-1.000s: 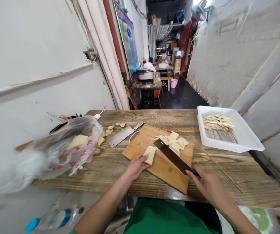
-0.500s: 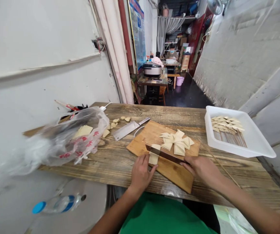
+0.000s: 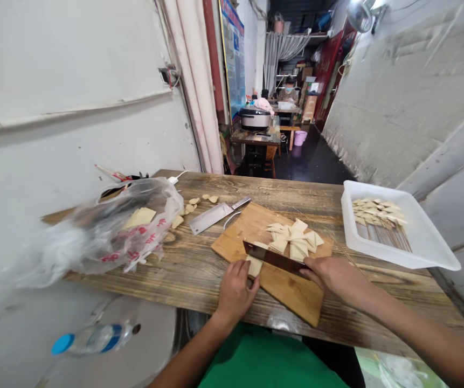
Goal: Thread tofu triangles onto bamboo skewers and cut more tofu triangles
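My right hand grips the handle of a kitchen knife, whose long dark blade points left across a wooden cutting board. Fingers and thumb of my left hand close on the near part of a pale tofu sheet, just in front of the blade. Part of that sheet is hidden by the blade and fingers. Behind the knife, a heap of cut tofu triangles lies fanned out on the board.
A cleaver lies left of the board near several pale scraps. Further left rests a plastic bag with more sheets inside. A white tray at right holds skewered pieces. Below left lies a bottle; a thin stick lies right of the board.
The blade has swung up slightly, its side covering the far part of the tofu sheet that showed behind it before. Both hands keep their holds. The whole view has shifted a little.
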Available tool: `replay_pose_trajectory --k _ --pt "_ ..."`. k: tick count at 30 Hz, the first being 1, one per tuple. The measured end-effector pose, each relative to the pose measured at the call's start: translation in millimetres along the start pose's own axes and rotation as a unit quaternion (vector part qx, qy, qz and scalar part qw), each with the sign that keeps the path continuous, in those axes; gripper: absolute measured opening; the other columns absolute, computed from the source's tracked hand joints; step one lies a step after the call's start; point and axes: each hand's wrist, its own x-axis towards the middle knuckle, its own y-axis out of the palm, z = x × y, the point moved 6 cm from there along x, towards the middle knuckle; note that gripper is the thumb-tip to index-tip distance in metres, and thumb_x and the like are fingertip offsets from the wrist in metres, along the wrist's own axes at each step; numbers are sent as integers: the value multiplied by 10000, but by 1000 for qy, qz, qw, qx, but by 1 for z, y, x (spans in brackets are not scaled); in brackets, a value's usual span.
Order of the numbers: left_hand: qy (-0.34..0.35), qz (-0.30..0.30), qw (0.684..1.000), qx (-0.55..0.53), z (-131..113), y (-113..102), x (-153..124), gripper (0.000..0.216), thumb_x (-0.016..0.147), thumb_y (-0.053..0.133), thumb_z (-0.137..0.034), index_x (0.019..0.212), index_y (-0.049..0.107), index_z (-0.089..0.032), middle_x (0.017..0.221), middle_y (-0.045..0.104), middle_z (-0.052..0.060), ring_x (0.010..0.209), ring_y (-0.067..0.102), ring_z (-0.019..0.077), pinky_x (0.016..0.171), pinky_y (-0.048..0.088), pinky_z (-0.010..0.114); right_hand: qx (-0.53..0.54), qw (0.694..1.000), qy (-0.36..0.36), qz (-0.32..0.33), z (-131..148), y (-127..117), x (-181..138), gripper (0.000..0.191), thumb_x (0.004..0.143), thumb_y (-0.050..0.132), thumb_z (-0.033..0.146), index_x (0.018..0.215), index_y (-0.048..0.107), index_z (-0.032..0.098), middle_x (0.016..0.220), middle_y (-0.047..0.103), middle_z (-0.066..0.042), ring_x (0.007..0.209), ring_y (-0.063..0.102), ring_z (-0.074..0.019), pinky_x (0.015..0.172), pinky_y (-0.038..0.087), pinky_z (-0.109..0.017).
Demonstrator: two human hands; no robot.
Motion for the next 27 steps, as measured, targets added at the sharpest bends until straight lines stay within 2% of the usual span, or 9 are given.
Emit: replay_pose_trajectory --k 10,13,16,19,21,22,25,27 --pt "9 0 1000 -12 4 4 -2 313 791 545 -265 1078 548 -140 1015 604 125 984 538 245 881 444 416 15 999 7 50 12 8 10 210 905 433 264 823 598 164 698 703 -70 625 658 -182 489 321 -228" --pt "-7 6 1000 -15 3 5 0 349 775 554 -252 1100 539 -128 1009 607 128 987 540 251 880 443 425 25 999 17 25 16 11 5 199 898 442 248 810 596 159 673 698 -70 613 659 -187 489 328 -226" --pt "-38 6 998 -40 6 4 3 391 733 569 -210 1114 536 -128 1027 606 128 998 540 261 880 445 435 39 998 29 -30 15 17 -10 233 909 417 273 780 577 162 621 675 -53 556 643 -183 468 317 -231" --pt "-124 11 986 -115 22 2 6 413 691 589 -194 1100 557 -149 1006 622 104 934 577 243 842 475 411 74 991 59 -93 9 28 -32 296 929 353 326 777 557 176 604 656 -34 534 629 -174 478 340 -229" --pt "-228 17 953 -199 40 2 8 408 660 618 -196 1063 583 -153 963 641 89 859 608 217 793 502 373 104 982 94 -130 4 37 -45 337 934 313 365 802 560 177 600 653 -37 526 623 -173 482 360 -229" --pt "-286 18 924 -252 49 4 8 398 643 634 -196 1036 596 -148 935 651 86 828 619 206 772 512 356 122 975 112 -149 1 42 -51 360 935 295 382 825 565 172 598 653 -41 519 621 -174 481 370 -231" --pt "-422 18 794 -438 65 12 12 331 610 680 -236 916 632 -121 858 668 88 782 633 192 740 525 340 181 950 154 -202 -5 52 -64 423 929 272 435 866 581 153 603 663 -61 501 623 -181 474 401 -243" --pt "-453 19 714 -534 63 19 21 285 603 697 -301 802 648 -104 825 668 92 763 634 186 735 530 344 207 936 173 -228 -7 58 -69 450 919 283 467 869 592 144 618 676 -75 500 633 -192 463 416 -250"
